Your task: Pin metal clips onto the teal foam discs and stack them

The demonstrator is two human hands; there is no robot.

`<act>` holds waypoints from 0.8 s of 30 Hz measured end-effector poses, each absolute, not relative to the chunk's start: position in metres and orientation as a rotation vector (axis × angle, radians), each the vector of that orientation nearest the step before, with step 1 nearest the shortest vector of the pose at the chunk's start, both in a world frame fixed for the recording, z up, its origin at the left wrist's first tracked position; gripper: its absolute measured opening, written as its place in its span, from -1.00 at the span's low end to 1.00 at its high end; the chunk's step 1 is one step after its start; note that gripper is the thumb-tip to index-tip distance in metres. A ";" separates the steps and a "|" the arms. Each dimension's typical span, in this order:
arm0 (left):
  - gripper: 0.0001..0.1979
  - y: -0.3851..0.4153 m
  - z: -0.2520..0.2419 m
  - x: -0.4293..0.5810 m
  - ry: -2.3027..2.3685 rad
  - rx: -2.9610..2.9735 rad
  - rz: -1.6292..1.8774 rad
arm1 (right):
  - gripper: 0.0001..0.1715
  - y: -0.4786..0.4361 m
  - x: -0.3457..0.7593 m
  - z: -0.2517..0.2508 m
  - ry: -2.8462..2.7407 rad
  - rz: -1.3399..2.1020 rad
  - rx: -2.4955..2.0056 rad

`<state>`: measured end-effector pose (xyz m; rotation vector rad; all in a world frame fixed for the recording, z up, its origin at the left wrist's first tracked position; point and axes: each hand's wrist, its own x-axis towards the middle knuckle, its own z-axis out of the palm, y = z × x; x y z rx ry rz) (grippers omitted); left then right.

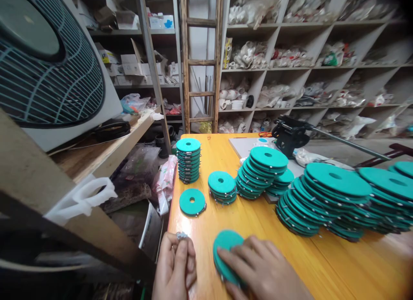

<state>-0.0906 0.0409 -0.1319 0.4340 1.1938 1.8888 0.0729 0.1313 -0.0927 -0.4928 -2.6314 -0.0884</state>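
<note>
My left hand (176,265) is closed near the table's front edge, its thumb and fingers pinched on small grey pieces (182,235) too small to name. To its right, my right hand (258,265) grips a round green foam line winder (229,242), fingers over its top and thumb at the near edge. The winder is tilted, and my fingers hide part of it. Beyond my left hand, a single winder (192,202) lies flat, with a centre hole and dark line and small metal fittings round its rim. A short stack of winders (222,182) stands beside it.
A tall neat stack of winders (188,160) stands at the table's left edge. Larger stacks (335,184) crowd the right side. A black clamp-like device (290,134) with a metal rod sits behind them. A fan (58,59) and wooden shelf (106,147) are at left.
</note>
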 end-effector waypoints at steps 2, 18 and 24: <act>-0.67 0.041 -0.133 -0.093 1.192 0.538 1.850 | -0.67 0.146 0.057 -0.066 -2.507 -0.009 -0.574; -0.53 0.043 -0.123 -0.096 1.143 0.307 1.979 | -0.67 0.182 -0.030 -0.080 -2.828 -0.005 -0.307; -0.54 0.041 -0.123 -0.094 1.237 0.361 1.964 | -0.70 0.182 -0.025 -0.075 -2.786 0.230 -0.426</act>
